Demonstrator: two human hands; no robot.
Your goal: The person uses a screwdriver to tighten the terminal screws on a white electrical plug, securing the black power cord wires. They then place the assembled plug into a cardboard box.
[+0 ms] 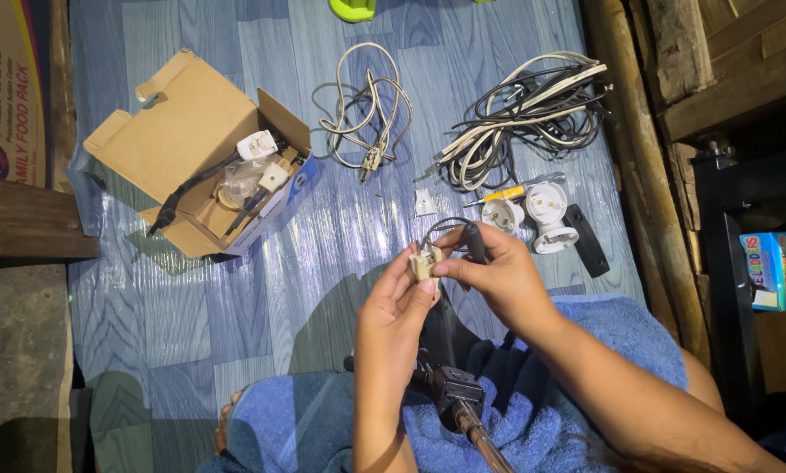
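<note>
Nearest the camera lay a blue towel (603, 350) across the lap, with a dark tool (458, 398) on it — black body, rod running toward the bottom edge; what kind of tool it was could not be made out.

Above it both hands met at mid-frame. The left hand (393, 307) had its fingers (422, 282) closed on a small cream-coloured plug piece (424, 260), pinched from below. The right hand (502, 276) closed in from the right, thumb and forefinger on the same piece, its remaining fingers wrapped around a black cord (474, 241) that looped over the top of the piece. Both hands were grasping, neither released. The piece sat directly between the two sets of fingertips and touched both; neither hand was clearly nearer. Its long axis could not be judged at this size.

Count, on the blue wood-pattern floor covering (191, 298):
- one open cardboard box (191, 131), upper left, holding white fittings and a black lead
- two cable bundles — one loose pale coil (366, 114), one mixed black-and-white bundle (524, 114)
- two white lamp sockets (533, 215), just beyond the right hand
- one black flat piece (588, 241) beside them
- one yellow-handled screwdriver (502, 194)
- one small white scrap (424, 203)
</note>
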